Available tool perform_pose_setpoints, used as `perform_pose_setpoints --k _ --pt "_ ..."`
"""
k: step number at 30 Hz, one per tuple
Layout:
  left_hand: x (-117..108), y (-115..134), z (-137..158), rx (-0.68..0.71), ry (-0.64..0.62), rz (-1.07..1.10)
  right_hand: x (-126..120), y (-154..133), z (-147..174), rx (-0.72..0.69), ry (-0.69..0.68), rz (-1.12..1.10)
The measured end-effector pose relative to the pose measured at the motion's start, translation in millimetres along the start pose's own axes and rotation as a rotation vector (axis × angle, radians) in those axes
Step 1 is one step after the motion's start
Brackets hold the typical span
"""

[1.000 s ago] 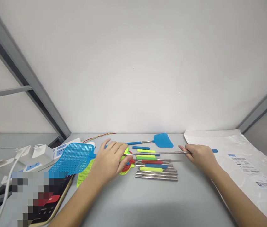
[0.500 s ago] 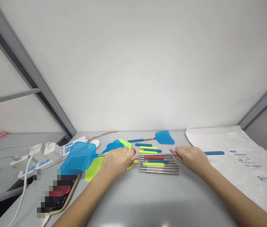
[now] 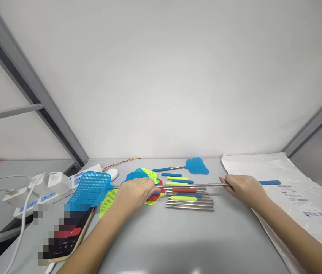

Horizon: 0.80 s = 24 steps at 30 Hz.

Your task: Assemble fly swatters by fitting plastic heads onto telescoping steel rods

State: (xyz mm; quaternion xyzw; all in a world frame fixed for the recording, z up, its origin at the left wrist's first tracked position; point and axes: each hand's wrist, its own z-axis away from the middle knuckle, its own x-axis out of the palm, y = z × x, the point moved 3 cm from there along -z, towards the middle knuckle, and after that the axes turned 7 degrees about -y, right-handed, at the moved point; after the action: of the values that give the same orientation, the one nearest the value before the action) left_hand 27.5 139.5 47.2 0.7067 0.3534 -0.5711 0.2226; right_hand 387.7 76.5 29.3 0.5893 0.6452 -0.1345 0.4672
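A blue fly swatter (image 3: 91,190) with a long telescopic metal rod lies level between my hands, its mesh head to the left and its blue handle (image 3: 269,182) to the right. My left hand (image 3: 136,192) is closed around the rod near the head. Farther along, my right hand (image 3: 245,188) grips the rod just short of the handle. Under and behind the rod lie loose blue, yellow-green and red handles (image 3: 184,190) and several metal rods (image 3: 189,207). Loose blue, yellow-green and red swatter heads (image 3: 111,201) are partly hidden by my left hand.
Another blue fly swatter (image 3: 196,166) lies at the back near the wall. A white plastic mailer bag (image 3: 266,163) covers the right side. To the left are a power strip (image 3: 46,198) with plugs and cables, a phone (image 3: 66,236) and a white round object (image 3: 113,174).
My right hand has moved right, and the handle has gone with it, so the rod between my hands is longer. My left hand stays closed near the swatter head.
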Motion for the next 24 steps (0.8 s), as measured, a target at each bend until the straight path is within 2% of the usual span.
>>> perform_pose_setpoints --k 7,11,13,15,19,21,24 --pt "-6 -14 1 0.028 0.033 -0.028 -5 11 9 0.071 0.029 -0.003" --pt "-14 -24 -3 0.040 0.047 -0.057 -4 4 4 0.119 0.007 -0.012" --pt "-15 -21 -8 0.049 0.070 -0.089 -5 -5 -3 0.151 -0.008 -0.016" --pt "-15 -9 -15 0.063 0.101 -0.114 -8 -16 -11 0.175 -0.015 -0.021" --pt "-16 37 -34 0.105 0.132 -0.099 -20 -36 -28 0.188 -0.029 -0.037" --pt "-19 57 -44 0.139 0.107 -0.076 -25 -39 -33 0.205 -0.027 -0.035" --pt "-23 70 -52 0.151 0.094 -0.061 -26 -35 -30 0.224 -0.018 -0.016"
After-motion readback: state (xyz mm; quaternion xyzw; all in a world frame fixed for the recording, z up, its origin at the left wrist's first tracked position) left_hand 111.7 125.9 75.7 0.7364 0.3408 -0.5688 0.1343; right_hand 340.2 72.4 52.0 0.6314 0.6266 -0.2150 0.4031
